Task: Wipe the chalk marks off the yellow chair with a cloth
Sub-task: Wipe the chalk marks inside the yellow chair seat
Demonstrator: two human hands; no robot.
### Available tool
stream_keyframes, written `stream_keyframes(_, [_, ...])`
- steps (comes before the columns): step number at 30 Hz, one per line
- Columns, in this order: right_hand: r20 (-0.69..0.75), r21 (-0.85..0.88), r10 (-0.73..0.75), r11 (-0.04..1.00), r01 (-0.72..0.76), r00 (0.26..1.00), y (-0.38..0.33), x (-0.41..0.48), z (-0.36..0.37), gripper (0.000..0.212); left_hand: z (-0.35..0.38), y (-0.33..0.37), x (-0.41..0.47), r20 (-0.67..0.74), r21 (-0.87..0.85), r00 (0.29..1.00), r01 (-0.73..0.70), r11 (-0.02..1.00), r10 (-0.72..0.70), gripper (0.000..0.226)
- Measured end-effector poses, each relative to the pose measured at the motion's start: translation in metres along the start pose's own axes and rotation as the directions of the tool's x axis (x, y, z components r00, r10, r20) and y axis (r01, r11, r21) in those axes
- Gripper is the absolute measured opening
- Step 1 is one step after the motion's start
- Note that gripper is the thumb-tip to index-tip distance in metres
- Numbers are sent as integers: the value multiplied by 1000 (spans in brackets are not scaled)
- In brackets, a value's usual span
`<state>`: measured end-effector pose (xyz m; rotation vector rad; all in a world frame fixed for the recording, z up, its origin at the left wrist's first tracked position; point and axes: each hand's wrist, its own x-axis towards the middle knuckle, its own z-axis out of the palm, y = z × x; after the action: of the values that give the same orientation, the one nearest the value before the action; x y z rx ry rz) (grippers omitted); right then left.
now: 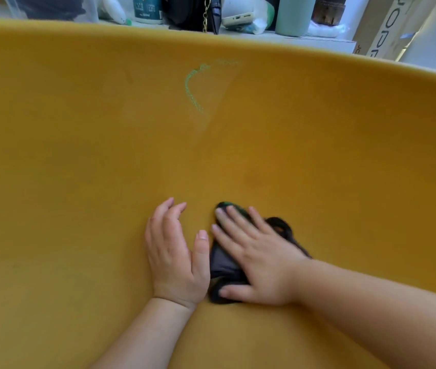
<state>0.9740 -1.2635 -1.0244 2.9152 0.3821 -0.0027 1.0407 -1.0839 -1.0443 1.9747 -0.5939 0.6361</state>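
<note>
Pressing rather than clenching, the right hand [259, 259] keeps its grip flat: fingers spread wide and palm down on a crumpled dark grey cloth [223, 270], pinning it against the smooth moulded seat of the yellow plastic chair [78, 169]. One fold of the cloth pokes out past the fingertips and carries a green smear; another dark fold shows behind the back of the hand, and the thumb lies over the cloth's near edge.

Just beside it, the left hand [174, 251] rests on the seat with nothing in it, fingers loosely extended and slightly curled, the thumb lying close against the cloth's left edge. Whether the thumb actually touches the fabric cannot be told. Both bare forearms come in from the lower edge of the view.

Higher on the curved chair back, well apart from the hands, a green chalk mark [193, 89] runs as a thin arc, with a fainter stroke trailing off to the right from its top end.

Beyond the chair's upper rim, a cluttered white tabletop [325, 39] holds a pale mint-green cylindrical bottle [294, 14], a teal-labelled white container [147, 9], and a black bag with a gold chain strap [205, 17]. A tall cardboard box with printed letters [387, 25] stands at the right.
</note>
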Motion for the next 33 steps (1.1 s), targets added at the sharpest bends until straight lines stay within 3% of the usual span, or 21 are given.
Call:
stream_keyframes(3, [-111,-227,231,941,-251,967,72,-8,-25,123,-17,-7,8,78,54,997,-31,998,27,58])
stream_keyframes(6, [-309,-301,428,803,-514,849,116,16,-61,121,-51,-33,17,264,387,952,-253,887,157,65])
stream_keyframes(9, [-448,-197,471,777,-598,760,121,64,-89,124,-91,-66,27,493,596,855,-468,652,163,79])
stream_keyframes(11, [-526,-42,522,773,-633,672,109,105,-111,125,-108,-79,31,477,684,877,-414,600,60,87])
stream_keyframes(14, [-585,207,580,783,-587,567,74,167,-142,123,-111,-81,32,369,758,926,-252,601,-77,97])
stream_keyframes(16, [-628,223,520,833,-506,578,39,198,-148,119,-106,-82,31,382,775,918,-257,578,-104,101])
stream_keyframes(18, [-658,113,349,922,-371,667,0,217,-136,115,-105,-83,32,381,785,915,-246,568,-131,102])
stream_keyframes(20, [-617,-51,86,988,-148,782,-31,217,-108,110,-105,-83,33,375,787,916,-233,571,-143,102])
stream_keyframes(23, [-484,-268,-230,957,107,844,-20,192,-75,105,-106,-82,31,365,781,920,-219,584,-144,104])
stream_keyframes(25, [-451,-355,-266,929,102,852,22,175,-80,109,-107,-81,32,367,771,920,-218,598,-138,105])
stream_keyframes(28, [-567,-312,11,922,-227,824,85,158,-115,115,-107,-82,31,370,767,919,-220,602,-136,104])
stream_keyframes(31, [-650,-21,395,845,-534,649,83,172,-144,112,-105,-81,31,379,764,916,-228,603,-134,103])
stream_keyframes(33, [-648,184,527,809,-559,550,45,205,-152,110,-103,-81,30,373,763,919,-226,606,-127,102])
